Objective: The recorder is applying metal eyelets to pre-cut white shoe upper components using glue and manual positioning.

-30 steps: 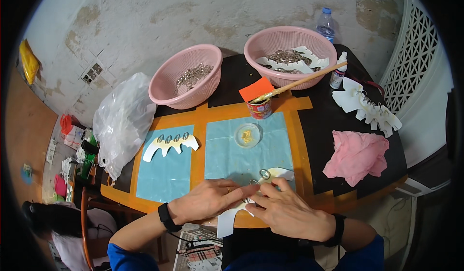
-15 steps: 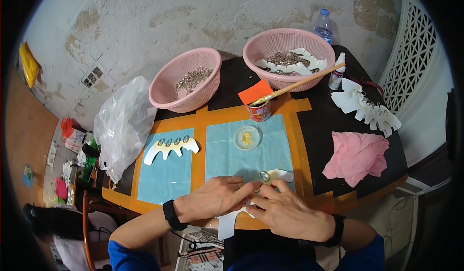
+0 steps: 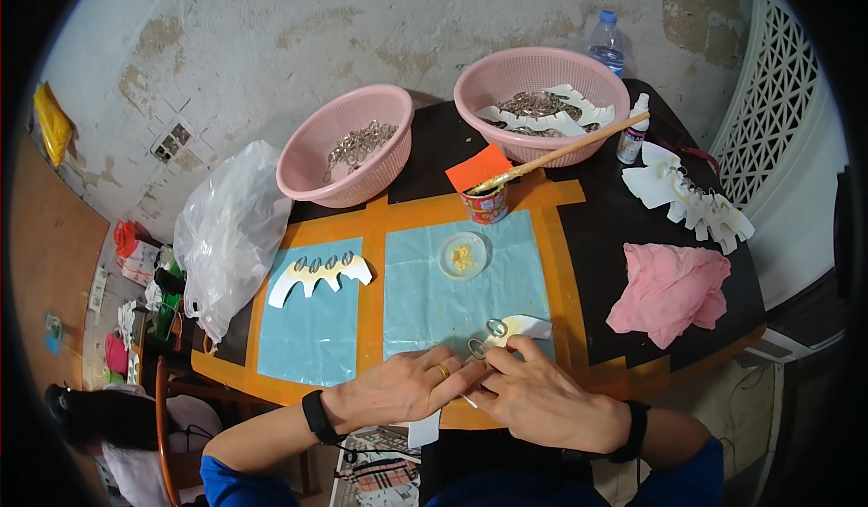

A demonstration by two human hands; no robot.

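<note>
At the table's near edge, a white card strip (image 3: 535, 328) with a yellowish band lies under my two hands. One metal ring (image 3: 496, 328) rests on the strip, and a second ring (image 3: 477, 348) stands at my fingertips. My left hand (image 3: 393, 388) is closed, its fingers pressed on the strip and ring. My right hand (image 3: 556, 403) is closed too, thumb and fingers pinching the strip from the other side. Its middle is hidden by my fingers; its left end hangs over the edge. Another scalloped card strip (image 3: 287, 285) with several rings lies at left.
A round dish (image 3: 444, 267) of yellow paste sits beyond my hands. Behind it, a small tub (image 3: 488, 210) carries a stick (image 3: 565, 151). Two pink baskets (image 3: 393, 159) hold rings. A pink cloth (image 3: 669, 294), stacked white strips (image 3: 665, 186) and a spray bottle (image 3: 630, 141) stand right.
A second ring now shows at my fingertips. My left hand has turned and shifted slightly down and left, covering more of the strip's hanging end.
</note>
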